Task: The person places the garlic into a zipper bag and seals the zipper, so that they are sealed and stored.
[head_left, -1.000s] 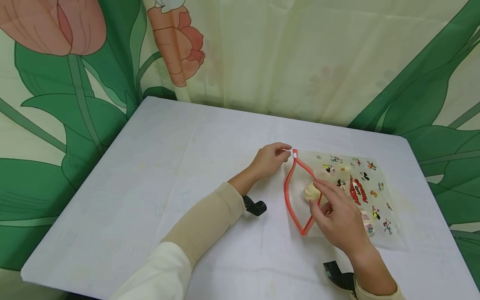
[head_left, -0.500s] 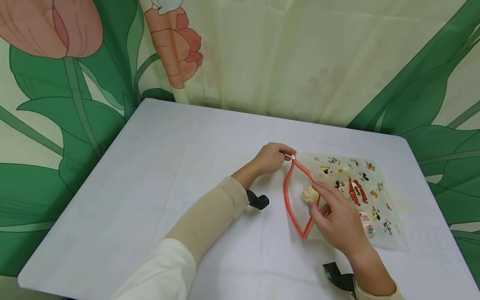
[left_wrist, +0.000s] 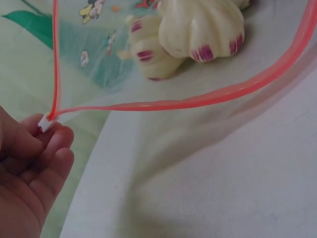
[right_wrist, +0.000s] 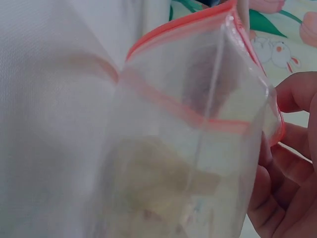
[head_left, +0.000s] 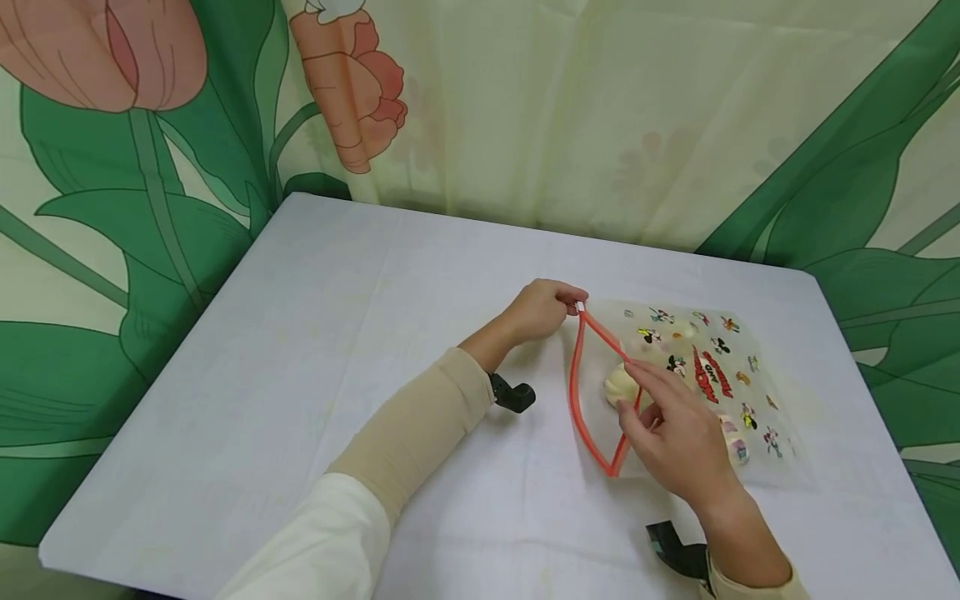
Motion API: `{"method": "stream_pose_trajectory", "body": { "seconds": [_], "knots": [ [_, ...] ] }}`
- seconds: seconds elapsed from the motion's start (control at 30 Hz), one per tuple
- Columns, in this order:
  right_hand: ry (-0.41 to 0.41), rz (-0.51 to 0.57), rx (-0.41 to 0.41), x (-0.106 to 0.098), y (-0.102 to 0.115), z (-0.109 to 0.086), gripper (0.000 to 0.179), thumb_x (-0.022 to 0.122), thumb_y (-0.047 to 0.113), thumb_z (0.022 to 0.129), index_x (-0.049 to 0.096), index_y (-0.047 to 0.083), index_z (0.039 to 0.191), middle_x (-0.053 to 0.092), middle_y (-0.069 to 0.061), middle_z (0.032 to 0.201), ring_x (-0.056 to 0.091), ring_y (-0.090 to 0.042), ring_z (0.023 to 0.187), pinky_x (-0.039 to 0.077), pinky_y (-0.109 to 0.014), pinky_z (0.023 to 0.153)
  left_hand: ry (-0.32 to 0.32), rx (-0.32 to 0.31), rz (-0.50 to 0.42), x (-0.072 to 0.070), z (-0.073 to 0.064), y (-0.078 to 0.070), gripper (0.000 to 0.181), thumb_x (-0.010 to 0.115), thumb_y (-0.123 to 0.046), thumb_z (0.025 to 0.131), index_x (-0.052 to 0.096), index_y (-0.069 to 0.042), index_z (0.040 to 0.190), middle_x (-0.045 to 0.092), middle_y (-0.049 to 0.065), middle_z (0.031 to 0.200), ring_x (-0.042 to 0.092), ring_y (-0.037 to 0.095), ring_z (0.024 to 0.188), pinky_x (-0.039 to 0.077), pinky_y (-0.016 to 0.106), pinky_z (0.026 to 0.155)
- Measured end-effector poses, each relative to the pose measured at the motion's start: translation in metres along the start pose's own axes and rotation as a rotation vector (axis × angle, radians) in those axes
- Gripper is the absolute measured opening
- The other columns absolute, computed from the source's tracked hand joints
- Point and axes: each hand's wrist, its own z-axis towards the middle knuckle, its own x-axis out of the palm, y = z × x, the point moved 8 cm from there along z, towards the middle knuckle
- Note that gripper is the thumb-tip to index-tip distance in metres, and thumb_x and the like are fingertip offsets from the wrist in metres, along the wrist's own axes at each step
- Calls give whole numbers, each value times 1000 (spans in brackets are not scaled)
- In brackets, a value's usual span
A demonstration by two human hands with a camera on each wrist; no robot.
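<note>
A clear zip bag (head_left: 600, 400) with a red-edged mouth and cartoon prints lies at the table's right, its mouth gaping leftward. Cream garlic bulbs with purple marks are inside: one garlic bulb (head_left: 618, 387) shows at the mouth, and another garlic bulb (left_wrist: 153, 54) sits behind it in the left wrist view. My left hand (head_left: 542, 312) pinches the far corner of the mouth at the white slider (left_wrist: 46, 123). My right hand (head_left: 678, 437) holds the upper red edge between thumb and fingers; the exact contact is partly hidden. Its fingers (right_wrist: 292, 161) meet the bag's edge in the right wrist view.
The bag rests on a white-covered table (head_left: 315, 350). Behind the table hangs a curtain (head_left: 540, 117) printed with flowers and leaves. Black wrist mounts, one mount (head_left: 512, 393) by the left wrist and another mount (head_left: 677, 550) by the right, stick out near the tabletop.
My left fingers have closed up to the slider, and the bag's far corner has shifted slightly left. My right hand stays in place at the bag's edge.
</note>
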Motion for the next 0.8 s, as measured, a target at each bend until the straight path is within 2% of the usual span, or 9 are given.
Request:
{"method": "stream_pose_trajectory", "body": {
  "seconds": [0.1,0.2,0.3,0.4,0.53,0.7,0.8],
  "knots": [
    [-8,-9,-6,0,-1,1,54,70,19,72,55,13,123,53,-1,116,50,-4,63,39,-18,46,-33,-29,-74,-6,-2,3,37,37,-3,89,63,-15,113,62,-7,91,58,8,87,45,19,69],
    [3,-19,13,2,-3,2,57,70,20,72,53,14,125,52,-3,120,54,-10,74,45,-27,50,-66,-47,-142,-12,-3,7,33,40,-5,91,62,-14,113,62,-4,96,59,9,87,46,19,69],
    [33,-9,47,5,-5,2,57,68,15,72,51,12,127,49,-6,125,54,-20,94,49,-39,66,-98,-52,-184,-19,-5,10,33,40,-3,91,61,-12,115,60,-2,101,60,11,87,46,18,70],
    [48,-6,60,7,-6,3,55,64,8,73,51,10,126,48,-8,126,46,-27,111,42,-48,82,-133,-55,-204,-26,-8,14,36,38,-1,90,60,-11,117,60,-2,102,60,13,88,46,18,70],
    [25,-9,43,7,-8,5,51,59,1,73,52,7,123,52,-9,123,45,-29,113,35,-49,89,-183,-58,-195,-35,-13,20,35,40,-3,90,60,-11,116,61,-2,100,60,17,90,46,19,69],
    [3,11,41,7,-13,4,50,59,0,74,53,7,122,53,-10,120,47,-27,110,35,-47,89,-228,-57,-188,-44,-22,28,31,45,-6,89,62,-11,114,62,-4,96,61,17,89,47,19,69],
    [-2,11,55,7,-17,4,49,60,1,74,53,8,123,52,-10,121,49,-26,104,36,-47,86,-240,-47,-168,-48,-28,31,28,47,-7,88,64,-11,111,63,-4,92,62,18,88,47,20,70]
  ]
}}
